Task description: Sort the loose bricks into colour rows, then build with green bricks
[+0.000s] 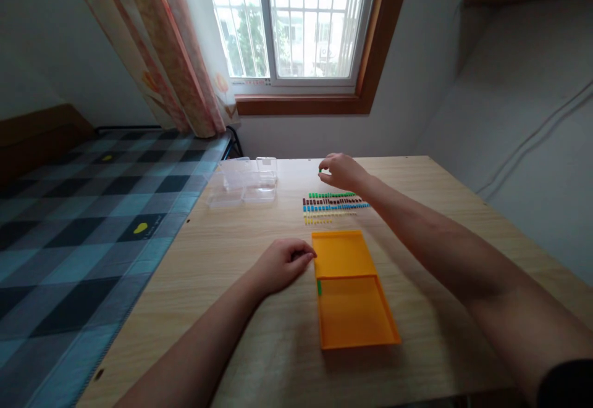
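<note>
An orange plastic case (356,312) lies unfolded on the table, its two shallow halves end to end. My left hand (288,263) is closed, with curled fingers whose tips meet the left edge of the case's far half. A small green strip (319,287) sits along the left wall of the near half. Farther away, my right hand (343,172) pinches a small green block (320,171) above the table. Just below that hand are rows of tiny pieces: green blocks (319,195), dark brown blocks (315,202), blue blocks (315,208) and yellow pieces (315,222). My right forearm covers some row ends.
Clear plastic boxes (259,193) stand at the table's back left. The wooden table (222,309) borders a bed with a checked cover (115,229) on the left. A window (310,25) and a curtain (185,56) are beyond; a cable (532,139) hangs on the right wall.
</note>
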Demonstrator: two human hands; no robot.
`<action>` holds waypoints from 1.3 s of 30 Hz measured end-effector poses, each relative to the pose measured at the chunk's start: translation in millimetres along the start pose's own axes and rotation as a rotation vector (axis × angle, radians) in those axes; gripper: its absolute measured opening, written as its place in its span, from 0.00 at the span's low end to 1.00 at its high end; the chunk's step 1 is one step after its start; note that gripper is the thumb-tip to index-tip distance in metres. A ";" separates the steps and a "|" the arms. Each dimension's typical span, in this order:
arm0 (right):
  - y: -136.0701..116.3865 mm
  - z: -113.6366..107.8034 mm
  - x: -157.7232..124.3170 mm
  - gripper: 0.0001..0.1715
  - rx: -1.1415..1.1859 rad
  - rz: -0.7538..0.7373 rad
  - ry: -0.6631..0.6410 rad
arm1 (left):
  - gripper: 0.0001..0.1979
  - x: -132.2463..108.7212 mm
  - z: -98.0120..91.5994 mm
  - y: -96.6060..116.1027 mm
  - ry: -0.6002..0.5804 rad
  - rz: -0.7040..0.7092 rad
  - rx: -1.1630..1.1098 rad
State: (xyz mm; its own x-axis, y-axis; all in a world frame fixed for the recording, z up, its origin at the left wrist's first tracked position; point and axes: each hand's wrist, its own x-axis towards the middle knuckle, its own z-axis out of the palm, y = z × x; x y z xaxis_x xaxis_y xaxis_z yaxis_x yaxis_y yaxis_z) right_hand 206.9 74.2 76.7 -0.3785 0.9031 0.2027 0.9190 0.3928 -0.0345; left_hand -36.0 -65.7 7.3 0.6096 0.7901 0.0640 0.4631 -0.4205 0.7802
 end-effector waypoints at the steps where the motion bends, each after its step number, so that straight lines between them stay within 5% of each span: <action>1: -1.8 -10.5 -14.7 0.17 0.057 -0.041 0.091 | 0.11 0.1 0.2 -0.4 -0.001 0.003 0.015; 5: -28.5 -39.0 -101.3 0.13 0.257 -0.234 0.272 | 0.12 0.4 1.9 -1.1 0.007 0.042 0.059; 8: -59.7 -37.3 -168.9 0.10 0.246 -0.382 0.129 | 0.12 0.9 3.4 -0.1 0.014 0.086 0.079; 11: -83.1 -22.0 -207.3 0.07 0.168 -0.439 -0.013 | 0.12 1.3 4.2 1.2 0.009 0.115 0.124; 18: -95.8 5.1 -211.4 0.09 0.065 -0.482 -0.063 | 0.14 -0.5 5.3 1.1 0.020 0.123 0.197; 26: -89.2 7.1 -222.0 0.13 0.158 -0.473 0.120 | 0.13 0.3 4.3 1.1 -0.009 0.149 0.160; 31: -85.8 13.3 -220.3 0.11 0.216 -0.570 0.076 | 0.13 -1.1 1.8 3.7 -0.043 0.160 0.141; 39: -89.1 29.0 -214.7 0.13 0.191 -0.469 0.118 | 0.12 -2.3 -0.5 10.0 -0.088 0.174 0.157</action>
State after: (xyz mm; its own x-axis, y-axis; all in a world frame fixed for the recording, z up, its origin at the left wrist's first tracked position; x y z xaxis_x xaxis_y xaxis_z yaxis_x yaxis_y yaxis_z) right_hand 203.1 -149.6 7.9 -0.7192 0.6014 0.3479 0.6131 0.7849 -0.0891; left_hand -33.0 -71.5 15.2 0.7394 0.6607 0.1297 0.4363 -0.6168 0.6551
